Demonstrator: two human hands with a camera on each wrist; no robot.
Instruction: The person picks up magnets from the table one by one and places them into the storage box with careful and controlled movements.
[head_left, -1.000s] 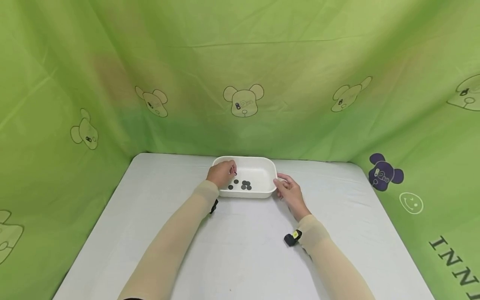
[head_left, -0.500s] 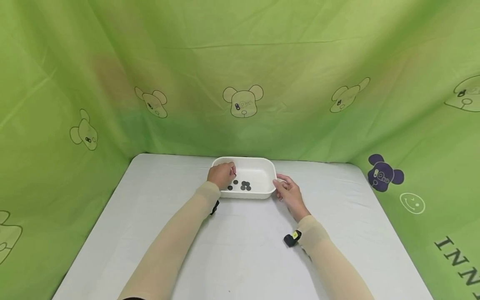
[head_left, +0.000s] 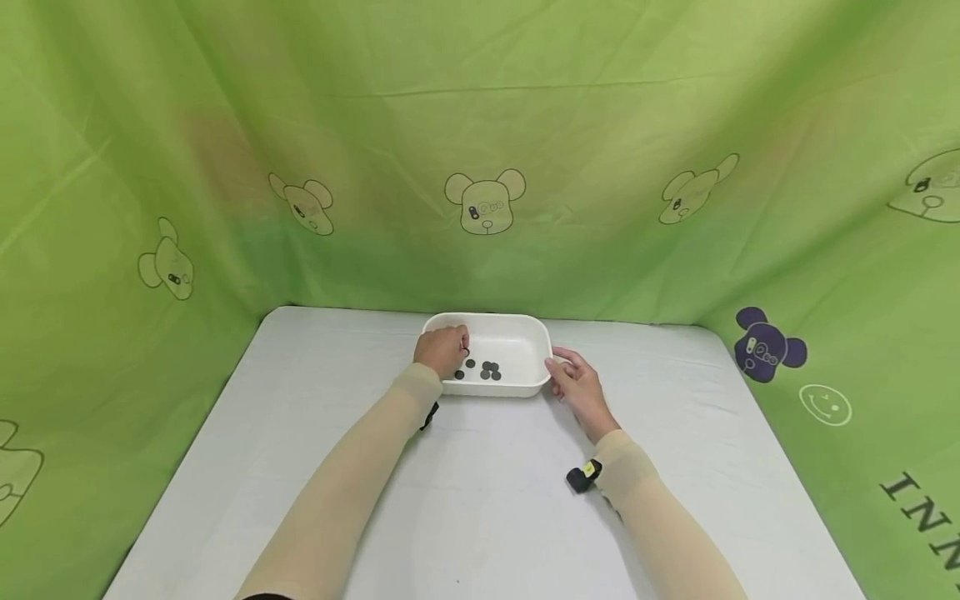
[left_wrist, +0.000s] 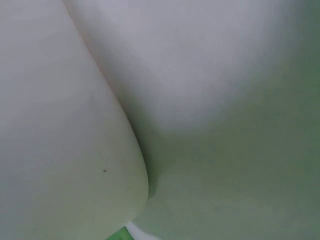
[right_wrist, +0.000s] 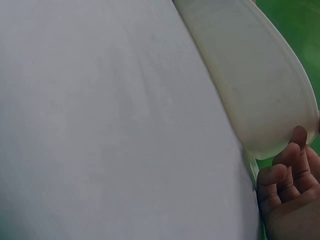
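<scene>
A white rectangular tray (head_left: 517, 337) with rounded corners stands at the far side of the table. Several small dark round discs (head_left: 486, 375) lie flat on its floor, toward the front left. My left hand (head_left: 441, 350) reaches over the tray's left end, fingers bent downward. A small dark piece (head_left: 466, 351), seemingly one such disc, shows at its fingertips, mostly covered. My right hand (head_left: 577, 387) holds the tray's right end, thumb at the rim. In the right wrist view, curled fingers (right_wrist: 287, 175) meet the tray's end wall (right_wrist: 260, 80). The left wrist view shows only blurred pale surfaces.
A white cloth covers the table (head_left: 480, 500). Green curtain (head_left: 360, 250) with printed bear heads hangs close behind the tray and along both sides. Black wrist cameras (head_left: 583, 477) sit on both sleeves.
My left hand's fingertips have shifted slightly within the tray, staying over its left part. My right hand keeps its hold on the tray, and the loose discs lie as before.
</scene>
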